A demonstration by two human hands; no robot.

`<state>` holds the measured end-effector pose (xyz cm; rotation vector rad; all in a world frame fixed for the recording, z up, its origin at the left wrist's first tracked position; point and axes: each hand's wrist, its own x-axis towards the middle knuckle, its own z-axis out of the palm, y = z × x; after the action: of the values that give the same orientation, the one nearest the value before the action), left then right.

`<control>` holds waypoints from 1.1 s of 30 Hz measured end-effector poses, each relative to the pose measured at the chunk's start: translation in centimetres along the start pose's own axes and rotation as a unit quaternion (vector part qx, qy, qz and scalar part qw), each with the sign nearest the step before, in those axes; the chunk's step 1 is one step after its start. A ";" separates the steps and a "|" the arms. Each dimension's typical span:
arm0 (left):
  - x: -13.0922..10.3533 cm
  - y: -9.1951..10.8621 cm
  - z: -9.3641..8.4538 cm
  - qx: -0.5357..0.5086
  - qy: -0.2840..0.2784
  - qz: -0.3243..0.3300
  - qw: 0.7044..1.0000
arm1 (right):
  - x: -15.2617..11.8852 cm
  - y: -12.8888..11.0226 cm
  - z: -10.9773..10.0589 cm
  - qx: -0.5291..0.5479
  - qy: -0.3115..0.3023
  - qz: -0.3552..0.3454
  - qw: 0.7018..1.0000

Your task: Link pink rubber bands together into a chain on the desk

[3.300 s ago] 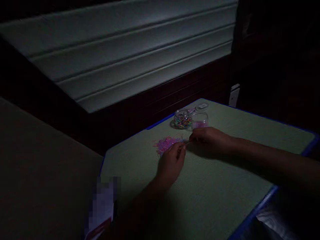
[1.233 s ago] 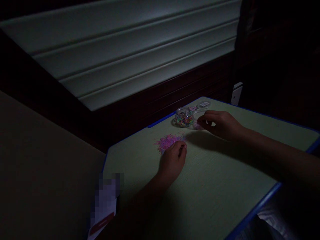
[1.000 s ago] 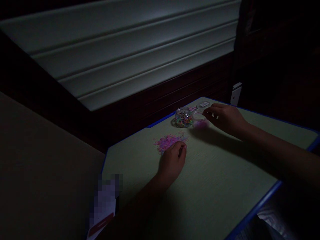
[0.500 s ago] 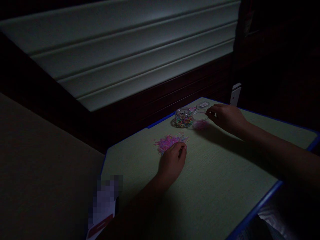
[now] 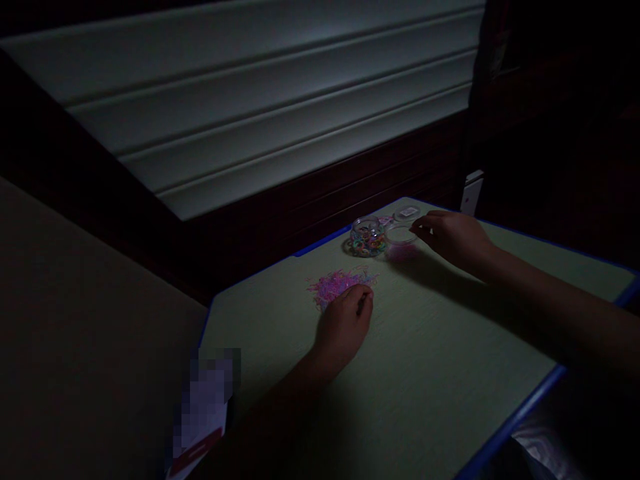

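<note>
A loose pile of small pink and pastel elastic bands (image 5: 334, 285) lies on the light tabletop. My left hand (image 5: 344, 325) rests at the pile's near side, thumb and fingers pinched together; anything between them is hidden. Behind it stands an open clear jar (image 5: 401, 252) with pink contents low inside. The fingertips of my right hand (image 5: 454, 239) are pinched at that jar's right rim. Whether they touch the rim or carry a tiny band, I cannot tell. Left of this jar sits a second clear jar (image 5: 367, 240) of multicoloured rings.
A clear round lid (image 5: 407, 213) with a white label lies behind the jars, near a small pink item (image 5: 385, 220). The table (image 5: 425, 360) has a blue edge and its far side is close to a dark wooden panel. A partly blurred white-and-red item (image 5: 205, 420) is at lower left.
Both hands keep nearly the same pose, the left by the pile and the right at the jar rim. The view has shifted very slightly.
</note>
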<state>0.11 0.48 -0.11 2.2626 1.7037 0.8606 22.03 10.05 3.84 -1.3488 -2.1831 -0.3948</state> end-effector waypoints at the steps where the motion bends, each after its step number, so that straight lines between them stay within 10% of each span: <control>1: 0.0 0.0 0.0 0.002 0.001 0.000 1.000 | 0.0 0.0 0.0 0.001 0.005 0.000 1.000; 14: 0.1 0.1 0.0 0.006 0.005 0.008 1.000 | -0.5 -1.6 -0.8 0.086 -0.015 -0.086 0.993; 33: 0.1 0.1 0.1 0.036 0.002 0.016 0.999 | -1.8 -5.3 3.5 0.241 -0.084 -0.132 0.958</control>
<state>0.20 0.54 -0.11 2.3416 1.7321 0.8249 16.99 8.09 0.13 -0.8535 -2.3987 0.1629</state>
